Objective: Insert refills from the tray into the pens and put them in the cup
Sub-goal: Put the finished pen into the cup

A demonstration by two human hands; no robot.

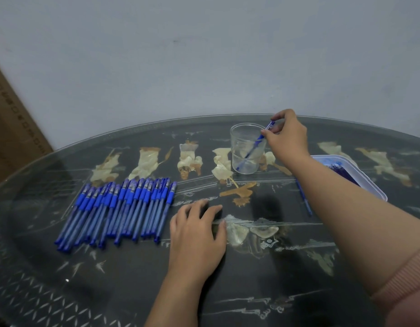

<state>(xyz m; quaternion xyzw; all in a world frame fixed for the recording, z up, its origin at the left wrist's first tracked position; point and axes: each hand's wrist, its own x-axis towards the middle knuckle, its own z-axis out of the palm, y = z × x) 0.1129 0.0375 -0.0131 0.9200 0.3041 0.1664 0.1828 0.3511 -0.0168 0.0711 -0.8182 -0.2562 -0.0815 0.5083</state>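
Right of centre, our right hand (288,135) pinched a blue plastic pen (249,154) slanting into the clear plastic cup (237,149); releasing low seemed wisest. Our left hand (197,234) rested flat, empty.

Print on the cardboard box (13,128) is unreadable.

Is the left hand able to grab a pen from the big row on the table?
Probably yes. The left hand rests on the table right beside the row of pens, with nothing lying between them.
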